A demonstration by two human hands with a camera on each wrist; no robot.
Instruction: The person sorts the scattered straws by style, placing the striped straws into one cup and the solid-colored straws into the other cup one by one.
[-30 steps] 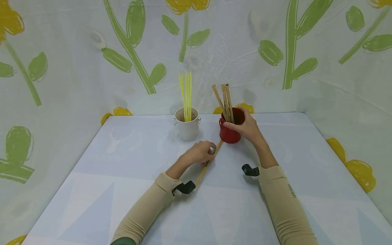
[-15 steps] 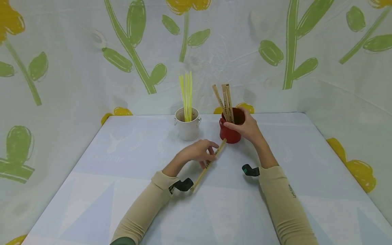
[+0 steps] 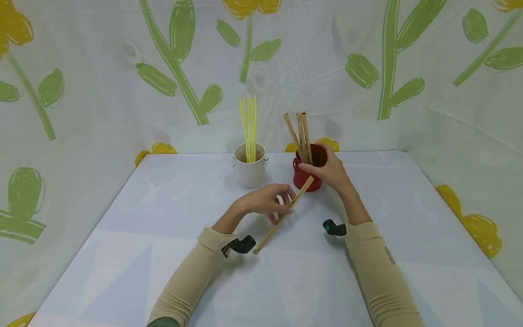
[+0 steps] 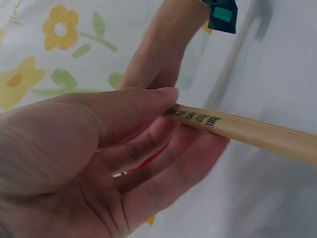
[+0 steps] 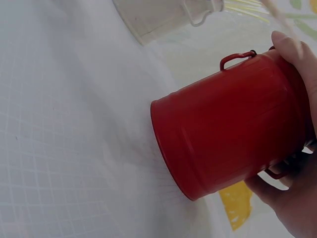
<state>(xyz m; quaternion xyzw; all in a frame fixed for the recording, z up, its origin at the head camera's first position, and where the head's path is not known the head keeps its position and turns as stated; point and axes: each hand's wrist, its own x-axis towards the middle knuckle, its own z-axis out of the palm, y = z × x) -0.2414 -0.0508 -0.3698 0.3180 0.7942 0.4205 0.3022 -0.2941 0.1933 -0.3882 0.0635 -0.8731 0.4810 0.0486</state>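
My left hand (image 3: 267,200) pinches a slim brown paper-wrapped stick (image 3: 267,237) near its middle, with the thumb on one side and fingers on the other. Dark print shows on the wrapper in the left wrist view. The stick slants, its far end in front of the small red bucket (image 3: 301,179) in the head view. My right hand (image 3: 332,171) grips this bucket by the rim, thumb at the front. Several similar wrapped sticks (image 3: 301,136) lean inside the bucket. The right wrist view shows the bucket's red side (image 5: 223,129); its contents are hidden there.
To the left of the red bucket stands a small white bucket (image 3: 250,175) holding several thin yellow sticks (image 3: 251,122). Both buckets are near the far edge of the pale table (image 3: 163,254). Flower-printed sheeting (image 3: 302,68) hangs behind.
My left hand has raised the wrapped stick's far end up and to the right, so it now overlaps the red bucket's front. The right hand and both buckets have stayed in place.
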